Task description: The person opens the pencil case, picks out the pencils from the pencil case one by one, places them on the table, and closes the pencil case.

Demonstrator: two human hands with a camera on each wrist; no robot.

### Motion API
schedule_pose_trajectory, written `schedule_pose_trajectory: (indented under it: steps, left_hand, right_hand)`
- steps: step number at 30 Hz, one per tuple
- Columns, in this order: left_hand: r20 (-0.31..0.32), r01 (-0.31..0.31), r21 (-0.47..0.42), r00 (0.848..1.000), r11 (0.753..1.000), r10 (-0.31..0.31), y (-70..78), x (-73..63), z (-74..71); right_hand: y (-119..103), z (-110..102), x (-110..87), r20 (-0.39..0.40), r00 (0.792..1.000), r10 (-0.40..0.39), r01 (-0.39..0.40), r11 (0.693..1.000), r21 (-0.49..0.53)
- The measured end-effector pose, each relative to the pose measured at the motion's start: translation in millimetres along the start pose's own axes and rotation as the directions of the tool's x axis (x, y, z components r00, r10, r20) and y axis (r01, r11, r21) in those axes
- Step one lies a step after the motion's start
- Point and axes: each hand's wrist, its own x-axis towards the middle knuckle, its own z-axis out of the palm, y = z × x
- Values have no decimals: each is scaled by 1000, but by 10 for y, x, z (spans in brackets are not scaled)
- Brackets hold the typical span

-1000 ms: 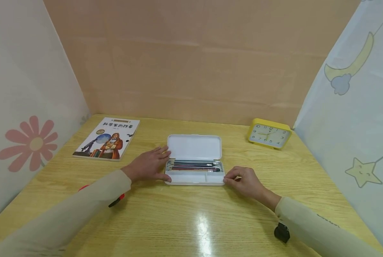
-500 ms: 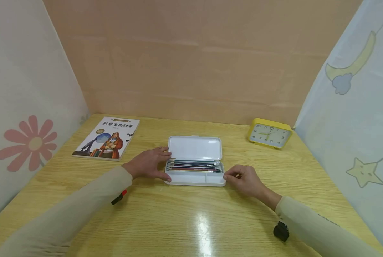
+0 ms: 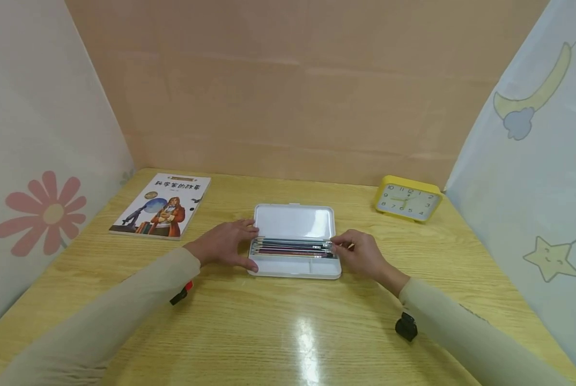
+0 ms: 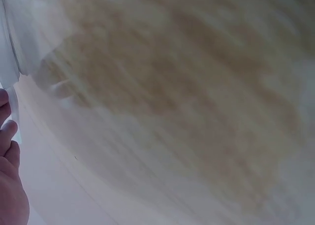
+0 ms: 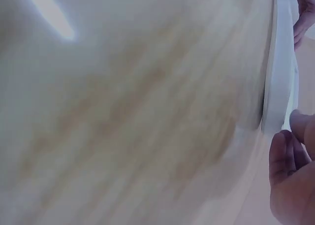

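A white pencil case lies on the table with its lid raised at the back. Several pencils lie side by side in its rear compartment. My left hand rests at the case's left end, fingers near the hinge and thumb on the front left corner. At the right end, my right hand has its thumb and forefinger by the pencil ends and the case's rim. In the right wrist view the fingers are bent beside the case's end; what lies between the fingertips is hidden.
A book with an illustrated cover lies at the back left. A yellow clock stands at the back right. Walls enclose the wooden table at the back and sides. Dark gear hangs below the right sleeve.
My right hand has moved from the case's front right corner back to the pencil ends. My left hand has stayed at the left end. The clock and book are unmoved.
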Motion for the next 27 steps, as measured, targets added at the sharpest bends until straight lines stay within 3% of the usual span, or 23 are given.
schedule_pose_trajectory:
  steps: [16,27]
  left_hand:
    - [29,14,-3,999,1000,-13,20,30,-70]
    - [23,15,-11,1000,1000,-14,20,32,-42]
  right_hand:
    - [50,6,98,88,996,9,-2,997,-74]
    - [78,32,84,92,996,-10,17,997,-80]
